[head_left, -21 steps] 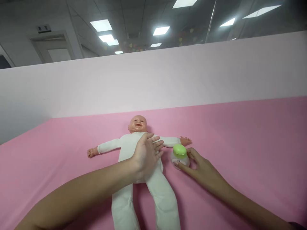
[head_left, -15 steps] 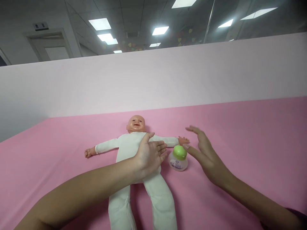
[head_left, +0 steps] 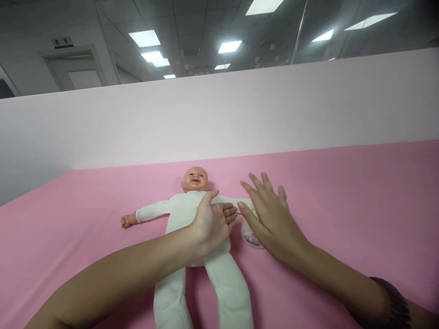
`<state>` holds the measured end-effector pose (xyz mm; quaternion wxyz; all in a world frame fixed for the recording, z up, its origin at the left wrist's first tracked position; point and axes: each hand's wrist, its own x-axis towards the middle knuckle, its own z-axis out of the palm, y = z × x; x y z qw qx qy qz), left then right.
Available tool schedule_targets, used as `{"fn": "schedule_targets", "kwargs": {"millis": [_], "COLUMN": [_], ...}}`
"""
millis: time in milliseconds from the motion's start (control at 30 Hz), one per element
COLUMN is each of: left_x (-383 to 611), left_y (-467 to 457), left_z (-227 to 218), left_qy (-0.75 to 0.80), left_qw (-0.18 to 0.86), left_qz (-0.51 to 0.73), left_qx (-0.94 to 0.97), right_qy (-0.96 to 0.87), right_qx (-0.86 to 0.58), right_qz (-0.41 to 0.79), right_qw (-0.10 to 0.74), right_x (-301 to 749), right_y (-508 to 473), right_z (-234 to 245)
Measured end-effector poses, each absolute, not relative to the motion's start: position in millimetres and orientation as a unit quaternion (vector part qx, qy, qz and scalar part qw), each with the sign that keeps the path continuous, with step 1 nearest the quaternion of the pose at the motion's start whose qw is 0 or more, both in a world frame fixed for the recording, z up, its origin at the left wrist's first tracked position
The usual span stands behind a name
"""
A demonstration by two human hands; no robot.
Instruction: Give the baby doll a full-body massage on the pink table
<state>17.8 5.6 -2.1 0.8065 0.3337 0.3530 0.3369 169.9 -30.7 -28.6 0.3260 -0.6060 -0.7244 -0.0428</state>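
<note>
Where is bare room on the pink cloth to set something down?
Free: the pink cloth right of the right hand, and left of the doll. Crowded: beside the doll's torso, where left hand, right hand and bottle meet.

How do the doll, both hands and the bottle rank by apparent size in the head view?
1. Doll, clearly largest.
2. Left hand and right hand, about alike; no ranking.
3. Bottle, smallest as seen, though mostly hidden under the right hand.
</note>
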Motion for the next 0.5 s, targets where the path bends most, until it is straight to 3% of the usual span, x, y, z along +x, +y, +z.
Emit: {"fn": "schedule_targets", "kwargs": {"millis": [100, 200, 333, 500], "left_x": [16.5, 15.2, -0.3, -30.3], "left_y": [2.4, -3.0, -2.5, 3.9], "left_z": [-0.6, 0.1, 6.4, 11.5], "left_qy": [0.352, 0.329, 0.272, 0.17], "left_qw": [0.725, 0.637, 0.635, 0.639], "left_qz": [0.37, 0.428, 0.482, 0.52], "left_qx": [0.462, 0.551, 0.54, 0.541], "right_qy": [-0.772, -0.847, -0.764, -0.791], "right_qx": [-0.474, -0.353, -0.426, -0.374], "right_qz": [-0.088, -0.031, 0.047, 0.066], "right_qw": [0.415, 0.396, 0.483, 0.48], "right_x": [143.8, 112.0, 76.1, 53.8], "right_y": [-38.5, -31.7, -14.2, -6.0], "right_z": [-13.6, -8.2, -18.6, -23.6]}}
